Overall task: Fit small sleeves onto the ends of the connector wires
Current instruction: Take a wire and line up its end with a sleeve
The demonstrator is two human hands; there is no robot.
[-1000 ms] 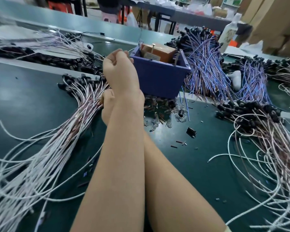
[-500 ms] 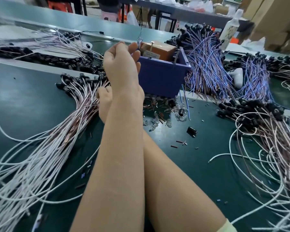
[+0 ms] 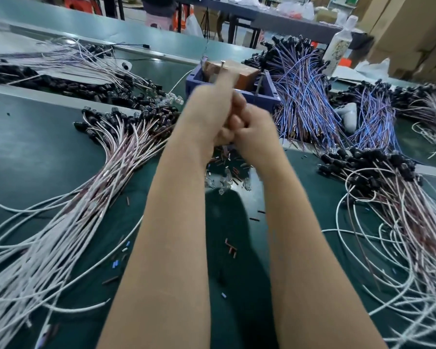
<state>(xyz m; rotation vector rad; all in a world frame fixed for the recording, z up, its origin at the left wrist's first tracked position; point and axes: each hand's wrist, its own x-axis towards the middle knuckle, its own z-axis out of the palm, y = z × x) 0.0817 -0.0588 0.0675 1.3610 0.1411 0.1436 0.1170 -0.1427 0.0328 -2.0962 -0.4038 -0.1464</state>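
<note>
Dark green matting covers the desk (image 3: 35, 152); above its middle the left hand (image 3: 209, 114) and the right hand (image 3: 256, 133) meet, knuckles touching, just in front of a blue plastic bin (image 3: 267, 95) that holds a brown block (image 3: 247, 71); both hands are blurred, their fingers curled inward, and whether either grip pinches a wire or a sleeve cannot be told; small brown sleeves (image 3: 230, 248) lie loose on the desk between the forearms, with more scattered under the hands beside some clear plastic bits (image 3: 222, 183); a fanned bundle of white connector wires (image 3: 106, 157) with black connectors lies to the left, a like right-hand bundle (image 3: 393, 197) sprawls opposite, well apart from it; blue-and-purple wires (image 3: 305, 96) heap beside the bin; a white bottle (image 3: 339, 45) stands behind them.
</note>
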